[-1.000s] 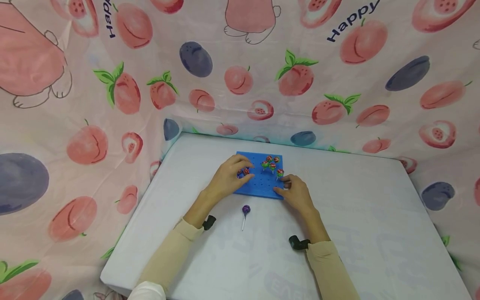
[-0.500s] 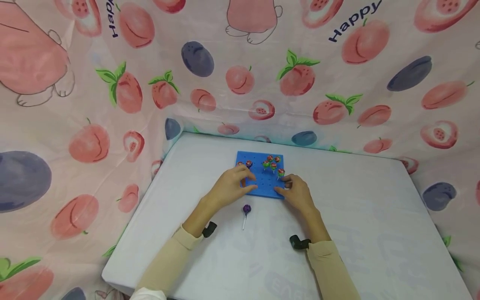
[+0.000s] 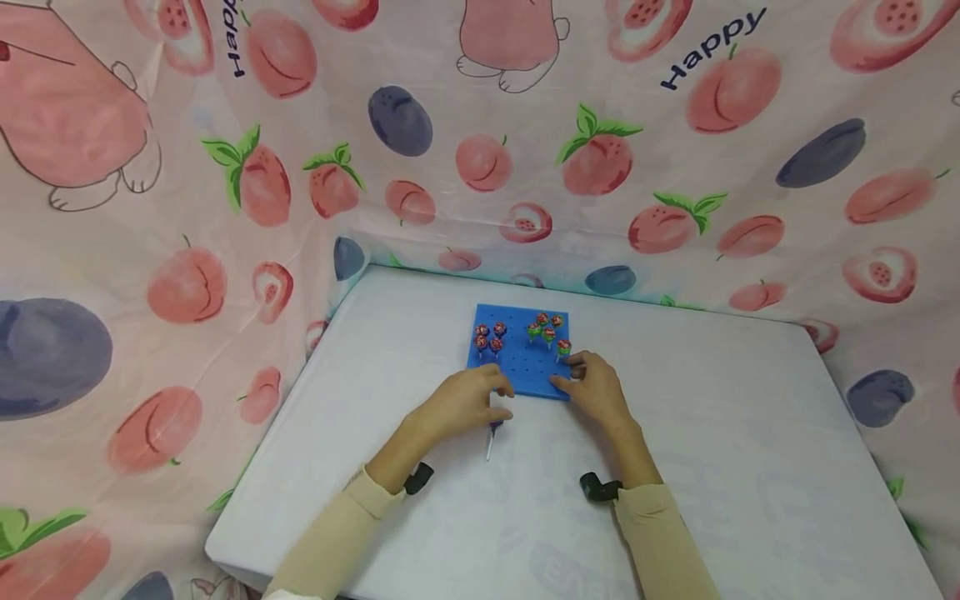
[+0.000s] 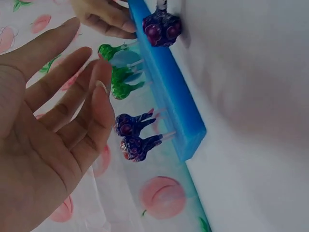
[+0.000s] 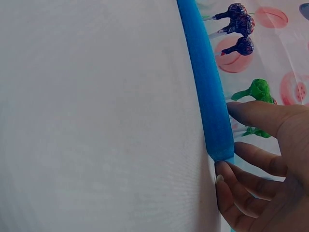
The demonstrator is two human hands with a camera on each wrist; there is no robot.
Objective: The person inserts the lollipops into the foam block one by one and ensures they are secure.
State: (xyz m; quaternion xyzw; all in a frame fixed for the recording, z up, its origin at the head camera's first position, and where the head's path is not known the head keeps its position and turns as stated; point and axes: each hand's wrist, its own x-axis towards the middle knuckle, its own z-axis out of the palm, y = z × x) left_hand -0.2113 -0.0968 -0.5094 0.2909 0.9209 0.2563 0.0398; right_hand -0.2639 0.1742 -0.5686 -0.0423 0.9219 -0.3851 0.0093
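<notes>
A blue board [image 3: 531, 362] with small holes lies on the table, several purple-wrapped lollipops [image 3: 482, 342] upright at its left and several green-wrapped ones [image 3: 549, 333] at its right. One loose purple lollipop [image 4: 161, 30] lies in front of the board. My left hand [image 3: 465, 402] hovers over it, fingers loosely bent and holding nothing; in the head view the hand partly hides the candy head and the stick shows below. My right hand [image 3: 594, 385] grips the board's near right corner, with the thumb [image 5: 256, 115] on its top and fingertips at the side.
A white-covered table [image 3: 720, 433] carries the board. Fruit-printed cloth [image 3: 420, 67] hangs behind and to the left of it. Each wrist wears a small black camera, such as the right wrist's camera [image 3: 598, 487].
My left hand has moved back from the purple lollipops at the board's left to the loose lollipop, uncovering those on the board. My right hand has stayed at the board's corner.
</notes>
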